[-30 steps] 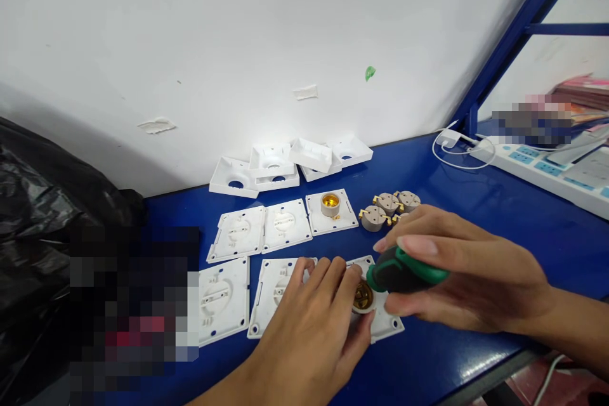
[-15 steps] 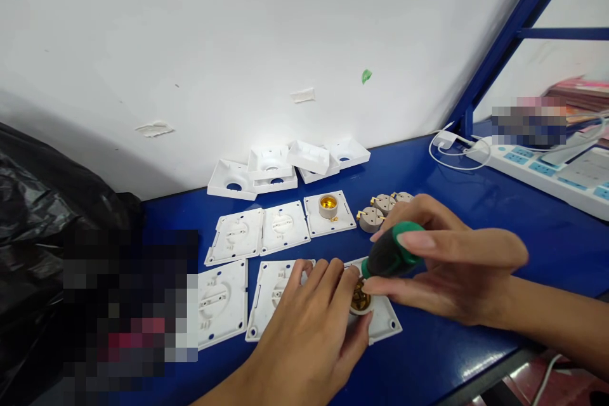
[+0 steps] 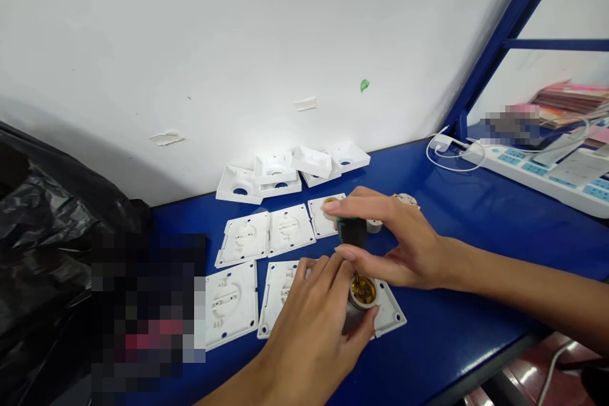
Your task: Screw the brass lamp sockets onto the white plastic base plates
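My left hand (image 3: 316, 323) grips a round lamp socket (image 3: 364, 292) with a brass-coloured inside, on a square white plate (image 3: 392, 314). The thumb is at the socket's near side and the fingers are at its far left. My right hand (image 3: 399, 241) holds a green and black screwdriver (image 3: 352, 231) upright between thumb and fingers. The screwdriver's shaft points down into the socket; its tip is hard to make out. Behind my right hand, another plate (image 3: 323, 222) carries a second socket, partly covered by the fingers.
More white plates (image 3: 245, 238) lie in two rows on the blue table (image 3: 457, 235). White square covers (image 3: 238, 184) lean near the wall. Grey sockets (image 3: 406, 200) sit behind my right hand. A power strip (image 3: 547, 174) with cables is at the right, a black bag (image 3: 57, 254) at the left.
My right hand has moved left and turned the screwdriver from a slant to upright. My left hand stays around the socket. The view has shifted slightly.
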Motion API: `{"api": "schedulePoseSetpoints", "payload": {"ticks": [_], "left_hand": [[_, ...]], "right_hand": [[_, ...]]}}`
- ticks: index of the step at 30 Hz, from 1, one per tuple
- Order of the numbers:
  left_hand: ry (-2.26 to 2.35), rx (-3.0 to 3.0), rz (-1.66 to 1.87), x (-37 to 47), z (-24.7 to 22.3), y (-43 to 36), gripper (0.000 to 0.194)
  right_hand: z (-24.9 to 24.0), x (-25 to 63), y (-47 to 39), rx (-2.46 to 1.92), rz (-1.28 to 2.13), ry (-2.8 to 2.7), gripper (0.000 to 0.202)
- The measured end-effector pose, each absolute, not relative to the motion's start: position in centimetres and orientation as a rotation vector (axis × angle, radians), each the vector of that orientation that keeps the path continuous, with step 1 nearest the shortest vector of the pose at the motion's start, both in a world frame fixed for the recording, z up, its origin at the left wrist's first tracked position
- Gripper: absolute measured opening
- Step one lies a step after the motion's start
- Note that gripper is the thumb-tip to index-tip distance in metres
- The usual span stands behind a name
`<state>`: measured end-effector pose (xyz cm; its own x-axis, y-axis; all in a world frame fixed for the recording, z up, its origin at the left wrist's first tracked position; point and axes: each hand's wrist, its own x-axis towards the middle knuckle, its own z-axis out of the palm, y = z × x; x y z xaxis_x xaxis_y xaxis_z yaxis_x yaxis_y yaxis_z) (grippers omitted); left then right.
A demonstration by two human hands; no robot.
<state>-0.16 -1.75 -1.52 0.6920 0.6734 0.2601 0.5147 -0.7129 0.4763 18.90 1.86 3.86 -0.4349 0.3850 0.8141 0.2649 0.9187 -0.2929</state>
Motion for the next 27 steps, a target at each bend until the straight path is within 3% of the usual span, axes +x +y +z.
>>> {"api": "schedulePoseSetpoints", "payload": {"ticks": [4, 14, 20, 27], "left_hand": [[0.926, 2.526, 0.646, -0.1, -1.5, -1.9, 0.038], [0.915, 2.482, 0.528, -0.1, -0.6, -1.8, 0.010], [0.897, 2.474, 0.514, -0.3, -0.5, -1.9, 0.015], [0.904, 2.526, 0.502, -0.1, -0.9, -1.8, 0.016]], "right_hand": [[3.7, 19.1, 1.3, -0.457, 0.161, -2.090, 0.041], [3.0, 20.0, 0.3, -0.449, -0.022, -1.999, 0.048], [3.2, 19.9, 0.3, -0.476, 0.014, -1.954, 0.054], [3.6, 20.1, 0.3, -0.473, -0.016, -1.994, 0.048]]}}
